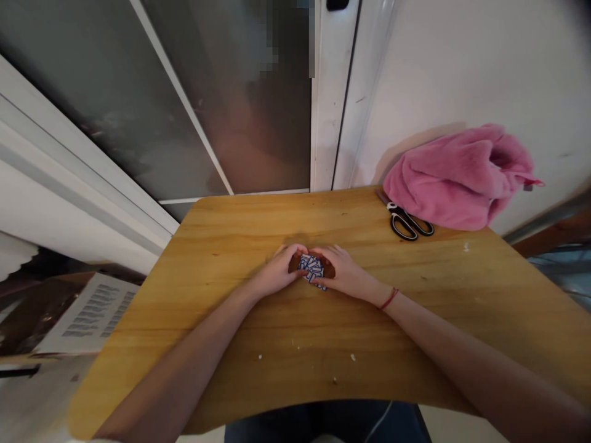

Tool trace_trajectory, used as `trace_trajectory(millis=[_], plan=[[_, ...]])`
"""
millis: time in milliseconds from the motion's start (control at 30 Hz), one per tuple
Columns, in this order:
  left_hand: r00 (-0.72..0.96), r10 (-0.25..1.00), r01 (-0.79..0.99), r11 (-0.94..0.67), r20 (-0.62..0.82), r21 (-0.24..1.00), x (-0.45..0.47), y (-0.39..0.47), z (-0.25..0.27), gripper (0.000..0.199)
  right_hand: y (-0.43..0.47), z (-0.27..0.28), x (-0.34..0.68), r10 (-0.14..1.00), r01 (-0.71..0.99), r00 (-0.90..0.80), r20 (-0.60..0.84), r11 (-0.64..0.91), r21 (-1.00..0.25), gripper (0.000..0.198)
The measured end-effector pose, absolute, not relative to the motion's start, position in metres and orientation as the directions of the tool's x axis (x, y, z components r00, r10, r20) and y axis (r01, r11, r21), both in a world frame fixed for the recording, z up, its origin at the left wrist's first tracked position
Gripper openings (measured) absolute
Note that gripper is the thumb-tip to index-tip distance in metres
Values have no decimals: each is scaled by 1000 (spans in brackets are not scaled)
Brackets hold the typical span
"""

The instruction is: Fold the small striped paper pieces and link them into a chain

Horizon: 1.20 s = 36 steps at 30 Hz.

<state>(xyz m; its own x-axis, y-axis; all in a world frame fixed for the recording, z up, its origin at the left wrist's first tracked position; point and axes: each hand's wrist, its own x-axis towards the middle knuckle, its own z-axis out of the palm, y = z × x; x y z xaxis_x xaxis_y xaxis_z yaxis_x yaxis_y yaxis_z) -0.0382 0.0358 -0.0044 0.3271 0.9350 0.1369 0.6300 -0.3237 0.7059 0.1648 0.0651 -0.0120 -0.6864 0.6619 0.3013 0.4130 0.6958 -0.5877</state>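
Note:
A small cluster of blue-and-white pieces (313, 268) lies at the middle of the wooden table; whether they are loose or joined I cannot tell. My left hand (279, 271) curls around its left side, with the thumb against the near edge. From the other side my right hand (347, 274) cups it, thumb and fingers closed in at the right and far edges. A red string bracelet (389, 299) circles my right wrist. The undersides of the fingers are hidden.
Black-handled scissors (406, 223) lie at the table's (240, 227) far right, partly under a pink plush cloth or bag (457, 175). White crumbs (353, 357) dot the near part. A framed glass door (240, 123) stands behind; an open cardboard box (87, 314) is at lower left.

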Motion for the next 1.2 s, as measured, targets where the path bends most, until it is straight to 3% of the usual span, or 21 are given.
trace_trajectory(millis=[200,400,533,700,800,1033,1200], plan=[[374,921,472,-294,113,831,-34,34,-4,27,64,-11,163,726,479,-649,227,622,-619,52],[284,941,562,-318,183,764,-27,27,0,19,60,-8,161,789,365,-539,295,535,-762,24],[208,948,608,-317,240,727,-24,26,-3,26,60,-8,161,820,364,-425,385,544,-756,17],[149,972,663,-235,183,711,-25,30,-5,29,66,-12,161,830,375,-479,287,489,-788,32],[183,973,643,-225,139,732,-25,31,-4,30,68,-14,161,825,401,-514,235,473,-784,31],[232,929,629,-369,287,684,-24,28,-3,21,61,-9,160,808,336,-459,370,544,-769,15],[216,957,626,-287,192,725,-24,30,-5,25,64,-12,160,808,327,-525,268,482,-813,34]])
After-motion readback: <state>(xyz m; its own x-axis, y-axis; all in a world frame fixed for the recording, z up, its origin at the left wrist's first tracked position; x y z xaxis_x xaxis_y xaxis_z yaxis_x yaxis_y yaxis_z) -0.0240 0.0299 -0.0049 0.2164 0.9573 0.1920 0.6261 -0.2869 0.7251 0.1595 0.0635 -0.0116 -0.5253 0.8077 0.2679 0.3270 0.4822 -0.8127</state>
